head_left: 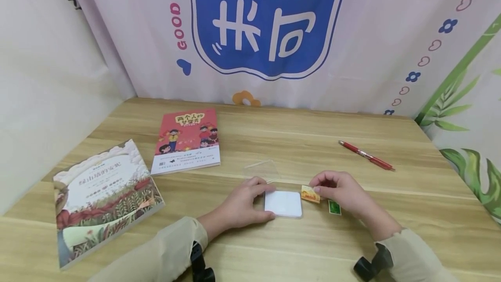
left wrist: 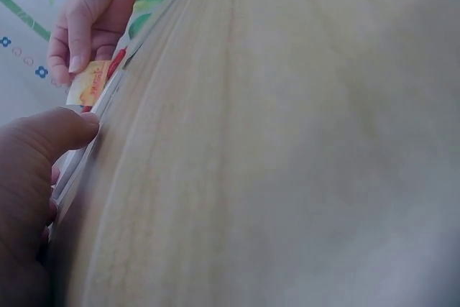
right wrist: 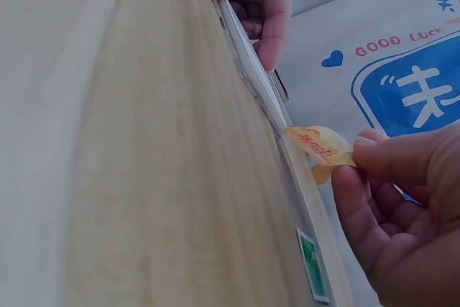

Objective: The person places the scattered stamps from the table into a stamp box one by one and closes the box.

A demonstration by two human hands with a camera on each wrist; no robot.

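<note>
Pinching yellow card (head_left: 309, 194) btwn thumb & fingers, R hand (head_left: 342, 190) is hovering at 3 o'clock of white pad (head_left: 284, 204). L hand (head_left: 243, 204) is gripping pad's edges at 9 o'clock.

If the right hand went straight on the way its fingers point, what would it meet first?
Likely the near edge of the white square piece, the orange card pinched in the right hand leading; height is unclear, so it might pass just above.

Cropped above, covered below
The blue emblem (head_left: 266, 12) runs off the head view's top edge; lower right of centre, the right hand (head_left: 343, 190) hides part of the yellow card (head_left: 309, 194), its print too small to read.
</note>
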